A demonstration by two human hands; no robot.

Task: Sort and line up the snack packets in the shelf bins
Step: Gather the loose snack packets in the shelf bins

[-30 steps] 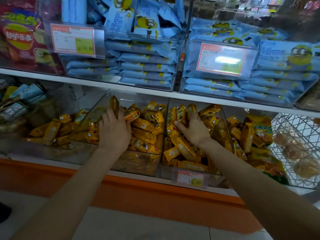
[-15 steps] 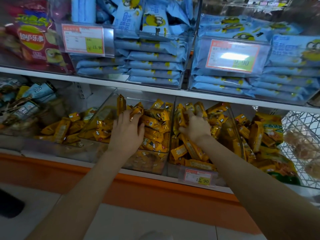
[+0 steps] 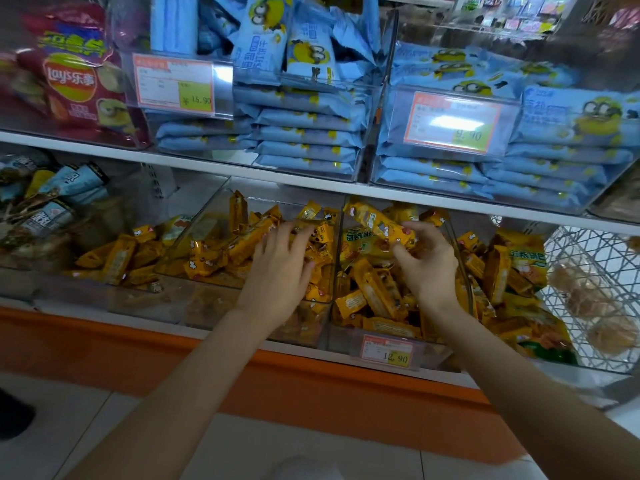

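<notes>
The right hand [image 3: 429, 265] had a yellow packet [image 3: 379, 223] pinched by one end between thumb and fingers, raised above the heap in the right bin [image 3: 343, 337] on the lower shelf [image 3: 156, 325], close under the shelf above. Held so near its tip, the slick wrapper could have slid out of that light pinch; it would probably have dropped crooked onto the pile, or bounced over the bin's front wall, past the price tag [image 3: 388, 351] and down to the floor [image 3: 311, 445]. The left hand [image 3: 280, 268] lay with released, spread fingers flat on the loose yellow packets [image 3: 214, 254] in the middle bin [image 3: 214, 306], just beside the clear divider [image 3: 337, 244]. A hard sideways sweep there could have pushed packets over that divider and mixed the two bins, or ridden some up over the front edge. Both heaps looked jumbled, so most of the lining-up seemed undone.
</notes>
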